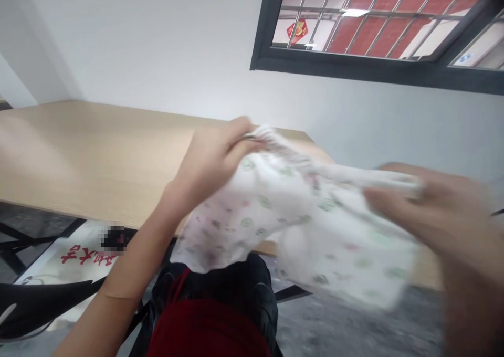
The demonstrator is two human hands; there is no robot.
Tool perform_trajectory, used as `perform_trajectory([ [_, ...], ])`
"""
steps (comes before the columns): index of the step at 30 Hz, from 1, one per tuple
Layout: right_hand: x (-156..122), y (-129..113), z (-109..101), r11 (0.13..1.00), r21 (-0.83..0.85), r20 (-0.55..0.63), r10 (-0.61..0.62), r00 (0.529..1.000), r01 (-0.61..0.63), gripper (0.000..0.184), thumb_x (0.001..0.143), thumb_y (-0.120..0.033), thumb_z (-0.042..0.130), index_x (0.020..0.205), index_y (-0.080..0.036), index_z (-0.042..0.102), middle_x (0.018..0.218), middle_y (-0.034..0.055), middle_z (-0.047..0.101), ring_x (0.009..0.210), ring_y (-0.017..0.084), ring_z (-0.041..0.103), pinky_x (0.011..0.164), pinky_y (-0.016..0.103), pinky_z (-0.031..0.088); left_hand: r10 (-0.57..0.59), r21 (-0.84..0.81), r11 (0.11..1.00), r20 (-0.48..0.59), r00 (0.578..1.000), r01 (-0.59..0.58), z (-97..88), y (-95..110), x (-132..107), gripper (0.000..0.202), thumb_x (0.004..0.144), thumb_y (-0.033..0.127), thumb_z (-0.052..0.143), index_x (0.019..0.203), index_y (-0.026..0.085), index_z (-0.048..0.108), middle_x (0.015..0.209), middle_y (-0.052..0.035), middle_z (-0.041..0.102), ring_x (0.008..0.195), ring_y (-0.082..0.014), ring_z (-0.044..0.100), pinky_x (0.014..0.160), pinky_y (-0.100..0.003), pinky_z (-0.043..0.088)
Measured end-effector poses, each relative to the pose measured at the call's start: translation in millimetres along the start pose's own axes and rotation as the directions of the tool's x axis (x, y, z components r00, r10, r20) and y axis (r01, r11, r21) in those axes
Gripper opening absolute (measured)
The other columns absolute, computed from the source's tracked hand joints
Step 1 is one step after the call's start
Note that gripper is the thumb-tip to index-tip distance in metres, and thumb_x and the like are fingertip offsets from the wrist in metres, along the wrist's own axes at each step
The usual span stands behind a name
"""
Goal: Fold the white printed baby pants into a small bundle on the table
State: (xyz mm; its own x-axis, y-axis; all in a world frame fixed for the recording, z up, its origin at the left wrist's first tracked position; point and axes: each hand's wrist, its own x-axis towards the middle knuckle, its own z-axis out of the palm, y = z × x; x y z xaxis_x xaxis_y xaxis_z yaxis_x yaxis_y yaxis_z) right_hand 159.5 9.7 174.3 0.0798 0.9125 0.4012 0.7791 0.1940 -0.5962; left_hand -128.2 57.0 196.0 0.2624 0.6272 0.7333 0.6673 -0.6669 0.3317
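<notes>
A small white garment (283, 215) with green and red prints hangs in the air over the near edge of a wooden table (86, 157). My left hand (214, 160) pinches its upper edge at the left, fingers closed on the cloth. Blurred by motion, my right hand (425, 205) grips the garment's right edge close to the camera. The cloth is stretched between both hands and sags below them.
The light wood table runs along a white wall under a dark-framed window (374, 63) with bars. Below it lie a white bag with red characters (74, 254), black table legs and grey floor (346, 320). My red top and dark trousers (220, 315) show at the bottom.
</notes>
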Motion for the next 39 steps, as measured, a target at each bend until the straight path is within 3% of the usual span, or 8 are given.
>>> perform_trajectory([
  [7,108,10,145,0.997,0.079,0.381,-0.018,0.924,-0.013,0.019,0.068,-0.03,0.042,0.061,-0.012,0.041,0.058,-0.0018,0.038,0.053,0.002,0.034,0.047,0.016,0.023,-0.371,0.192,0.927,0.34,0.864,0.322,64.7,-136,-7,0.021,0.087,0.024,0.04,0.068,0.017,0.046,0.065,0.0007,0.052,0.061,-0.0111,0.044,0.058,-0.023,0.029],
  [13,162,39,188,0.999,0.014,0.313,0.043,0.949,-0.05,0.02,0.073,-0.027,0.04,0.066,-0.01,0.047,0.06,-0.0018,0.039,0.055,0.002,0.032,0.049,0.016,0.022,-0.449,0.321,0.882,0.344,0.825,0.346,112.9,-181,35,0.022,0.09,0.024,0.035,0.078,0.016,0.052,0.082,-0.0052,0.058,0.074,-0.0147,0.048,0.064,-0.024,0.029],
  [18,179,46,197,0.992,-0.085,0.25,0.108,0.962,-0.09,0.031,0.077,-0.022,0.037,0.095,-0.007,0.058,0.09,0.0075,0.057,0.078,0.012,0.05,0.069,0.02,0.038,-0.493,0.419,0.838,0.311,0.813,0.349,127.7,-171,48,0.029,0.093,0.023,0.025,0.098,0.015,0.053,0.099,-0.0123,0.058,0.091,-0.0213,0.051,0.077,-0.031,0.033],
  [23,142,8,202,0.985,-0.107,0.189,-0.115,0.975,0.137,0.052,0.083,-0.02,0.03,0.133,-0.007,0.036,0.136,0.0135,0.035,0.126,0.022,0.032,0.107,0.036,0.026,-0.479,0.446,0.846,0.393,0.785,0.293,117.8,-146,34,0.035,0.091,0.026,0.033,0.122,0.012,0.042,0.126,-0.0186,0.047,0.115,-0.0277,0.043,0.092,-0.038,0.03],
  [26,101,-24,210,0.9,0.079,0.388,-0.424,0.819,0.429,0.047,0.087,-0.024,0.022,0.128,-0.016,0.044,0.134,0.0047,0.041,0.123,0.012,0.037,0.108,0.03,0.029,-0.446,0.394,0.886,0.578,0.683,0.245,96.3,-125,-1,0.038,0.091,0.037,0.032,0.118,0.014,0.049,0.117,-0.0147,0.058,0.105,-0.025,0.054,0.085,-0.033,0.039],
  [29,81,-38,230,0.819,0.054,0.6,-0.484,0.637,0.572,0.046,0.09,-0.029,0.017,0.123,-0.023,0.049,0.134,-0.0009,0.042,0.125,0.015,0.035,0.11,0.042,0.025,-0.398,0.356,0.913,0.678,0.618,0.198,66.8,-86,-59,0.039,0.09,0.039,0.033,0.116,0.016,0.052,0.122,-0.0135,0.056,0.109,-0.0254,0.054,0.087,-0.033,0.041],
  [34,117,-26,258,0.872,-0.187,0.57,-0.279,0.773,0.452,0.045,0.09,-0.036,0.022,0.125,-0.023,0.048,0.137,0.0018,0.038,0.13,0.028,0.026,0.107,0.059,0.012,-0.398,0.393,0.908,0.695,0.599,0.148,33.3,-14,-143,0.054,0.093,0.042,0.02,0.13,0.008,0.04,0.142,-0.0197,0.031,0.133,-0.031,0.027,0.103,-0.046,0.029],
  [39,143,7,220,0.952,-0.148,0.467,-0.171,0.867,0.267,0.047,0.09,-0.033,0.021,0.119,-0.019,0.055,0.136,0.0053,0.038,0.125,0.018,0.034,0.107,0.035,0.028,-0.249,0.289,0.955,0.659,0.71,0.067,74.8,-28,-86,0.052,0.093,0.042,0.024,0.128,0.007,0.041,0.14,-0.0215,0.035,0.132,-0.032,0.027,0.103,-0.049,0.026],
])
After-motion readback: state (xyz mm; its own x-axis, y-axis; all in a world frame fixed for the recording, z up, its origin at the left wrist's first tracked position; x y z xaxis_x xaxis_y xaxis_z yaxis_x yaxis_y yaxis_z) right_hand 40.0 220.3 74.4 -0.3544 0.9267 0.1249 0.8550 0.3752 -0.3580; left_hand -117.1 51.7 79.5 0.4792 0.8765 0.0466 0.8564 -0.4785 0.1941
